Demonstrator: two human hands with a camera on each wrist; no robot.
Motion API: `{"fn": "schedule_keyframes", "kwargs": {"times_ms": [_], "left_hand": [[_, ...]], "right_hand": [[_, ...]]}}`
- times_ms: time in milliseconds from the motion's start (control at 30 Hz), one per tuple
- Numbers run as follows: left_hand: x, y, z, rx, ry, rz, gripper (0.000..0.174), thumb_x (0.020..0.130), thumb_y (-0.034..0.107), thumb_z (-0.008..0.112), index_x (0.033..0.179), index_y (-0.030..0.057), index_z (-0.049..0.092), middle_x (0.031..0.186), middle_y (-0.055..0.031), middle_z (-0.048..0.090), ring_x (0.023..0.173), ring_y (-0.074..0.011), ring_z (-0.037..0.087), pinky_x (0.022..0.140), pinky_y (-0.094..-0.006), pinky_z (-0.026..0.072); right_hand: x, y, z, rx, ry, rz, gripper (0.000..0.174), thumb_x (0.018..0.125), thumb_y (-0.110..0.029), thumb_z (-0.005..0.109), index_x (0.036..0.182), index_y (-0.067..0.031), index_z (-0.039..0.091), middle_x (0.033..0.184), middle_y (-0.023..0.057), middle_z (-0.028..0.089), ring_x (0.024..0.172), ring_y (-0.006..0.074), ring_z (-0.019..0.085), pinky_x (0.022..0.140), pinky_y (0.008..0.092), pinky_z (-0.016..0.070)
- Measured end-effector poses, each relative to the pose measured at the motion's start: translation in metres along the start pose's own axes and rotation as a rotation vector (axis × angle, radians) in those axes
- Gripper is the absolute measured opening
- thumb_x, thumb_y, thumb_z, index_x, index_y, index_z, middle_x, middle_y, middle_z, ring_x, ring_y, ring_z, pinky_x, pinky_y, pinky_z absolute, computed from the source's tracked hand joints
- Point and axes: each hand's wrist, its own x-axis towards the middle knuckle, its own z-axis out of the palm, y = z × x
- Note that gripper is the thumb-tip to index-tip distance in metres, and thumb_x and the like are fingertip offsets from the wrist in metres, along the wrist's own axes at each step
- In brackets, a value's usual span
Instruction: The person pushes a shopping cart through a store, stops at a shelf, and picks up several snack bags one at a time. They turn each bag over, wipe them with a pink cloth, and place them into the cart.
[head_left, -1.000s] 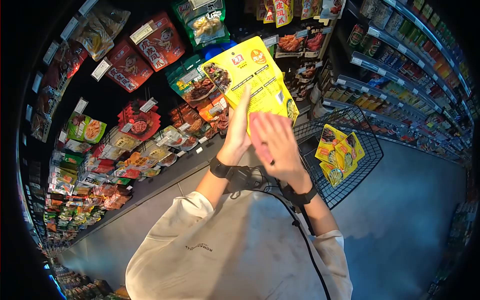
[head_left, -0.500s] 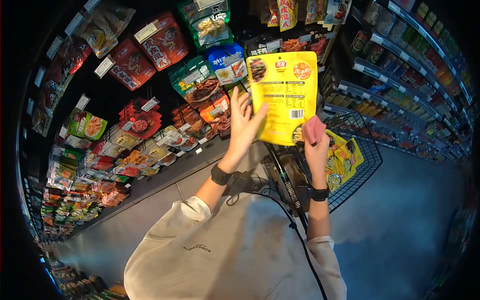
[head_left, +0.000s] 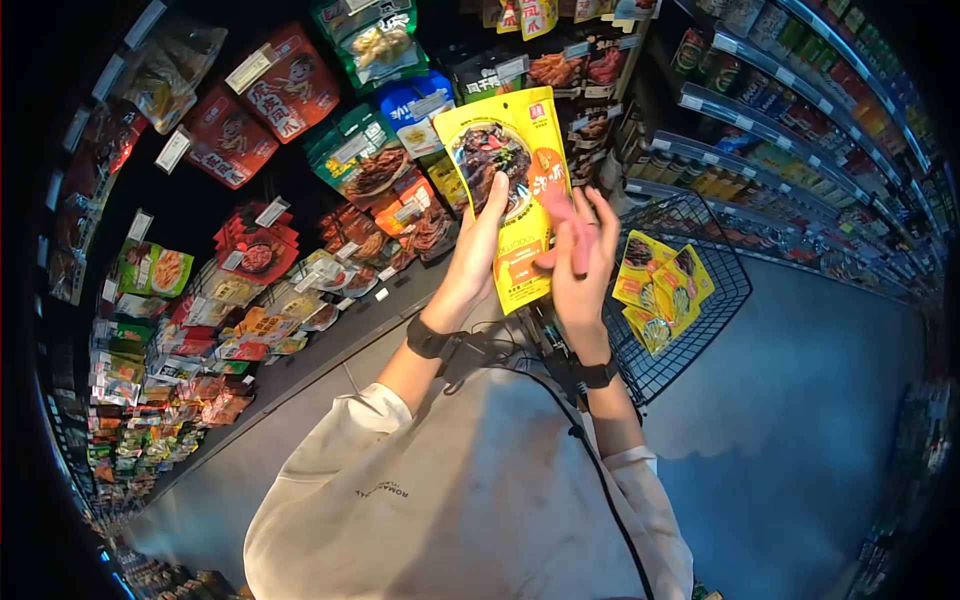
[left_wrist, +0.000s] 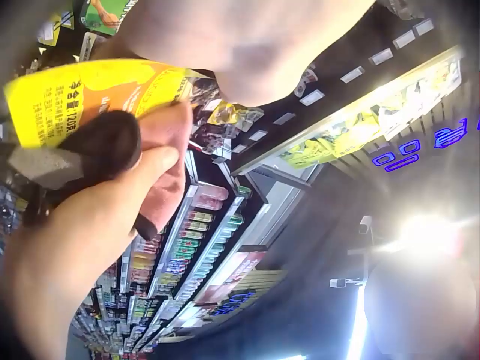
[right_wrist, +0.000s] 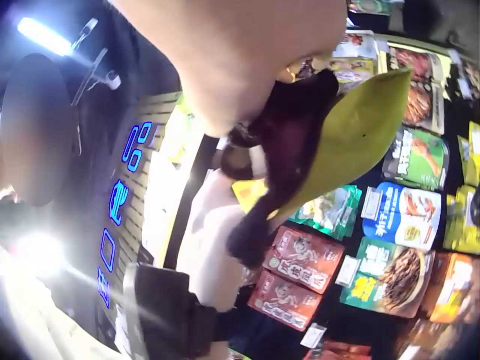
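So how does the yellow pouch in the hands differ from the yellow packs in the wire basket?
The held pouch is a single one, gripped by the left hand; the packs are several, overlapping in the basket. The held pouch is raised at a tilt, while the packs lie low in the basket. It shows one large dish picture; the packs show smaller food pictures. Both are mainly yellow.

dim store aisle, bluish haze on the grey floor [head_left: 800, 400], fisheye-curved black edges, glaring ceiling light [left_wrist: 427, 236] in left wrist view, blurred near hands
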Motion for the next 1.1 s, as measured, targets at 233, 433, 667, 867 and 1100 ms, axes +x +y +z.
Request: {"fn": "schedule_keyframes", "kwargs": {"times_ms": [233, 433, 667, 867, 1100], "left_hand": [[-0.02, -0.012, 0.017, 0.232, -0.064, -0.039, 0.057, 0.104, 0.044, 0.05, 0.146, 0.005, 0.044, 0.142, -0.0062, 0.052, 0.124, -0.0122, 0.051, 0.103, -0.0312, 0.0451], [-0.022, -0.016, 0.013, 0.317, -0.123, -0.162, 0.058, 0.106, 0.047, 0.044, 0.143, 0.0027, 0.046, 0.138, -0.0068, 0.053, 0.12, -0.0142, 0.051, 0.102, -0.0284, 0.0414], [-0.011, 0.003, 0.003, -0.064, -0.027, -0.212, 0.057, 0.103, 0.046, 0.051, 0.138, -0.0001, 0.048, 0.127, -0.0138, 0.063, 0.107, -0.0217, 0.067, 0.092, -0.0353, 0.0552], [0.011, -0.017, -0.016, 0.24, 0.089, -0.22, 0.055, 0.098, 0.031, 0.062, 0.142, 0.0019, 0.045, 0.138, -0.0162, 0.056, 0.12, -0.0211, 0.059, 0.1, -0.0376, 0.049], [0.001, 0.009, -0.045, 0.17, -0.003, -0.065, 0.073, 0.099, 0.019, 0.056, 0.155, -0.001, 0.013, 0.143, -0.0303, 0.045, 0.134, -0.037, 0.048, 0.111, -0.0472, 0.042]], "right_hand": [[-0.002, -0.019, 0.0, 0.125, 0.007, -0.192, 0.048, 0.096, -0.012, 0.058, 0.14, 0.0037, 0.048, 0.143, 0.0213, 0.051, 0.134, 0.0334, 0.047, 0.116, 0.0451, 0.028], [0.004, 0.024, -0.008, 0.013, -0.076, -0.101, 0.042, 0.103, -0.024, 0.049, 0.135, 0.0027, 0.052, 0.139, 0.0184, 0.054, 0.131, 0.0289, 0.049, 0.11, 0.0401, 0.034], [-0.019, 0.053, -0.048, 0.66, -0.426, 0.6, 0.027, 0.096, -0.027, 0.068, 0.112, -0.0063, 0.061, 0.095, -0.0037, 0.063, 0.079, 0.003, 0.055, 0.07, 0.0209, 0.0435], [-0.05, 0.052, -0.053, 0.767, -0.142, 0.806, 0.026, 0.094, -0.029, 0.071, 0.108, -0.009, 0.061, 0.078, -0.0047, 0.057, 0.055, 0.002, 0.046, 0.046, 0.0194, 0.0354], [-0.062, 0.133, -0.139, -0.114, 0.274, 0.288, 0.043, 0.093, -0.036, 0.07, 0.11, 0.002, 0.058, 0.092, 0.0069, 0.067, 0.082, 0.0135, 0.063, 0.07, 0.0289, 0.0523]]}}
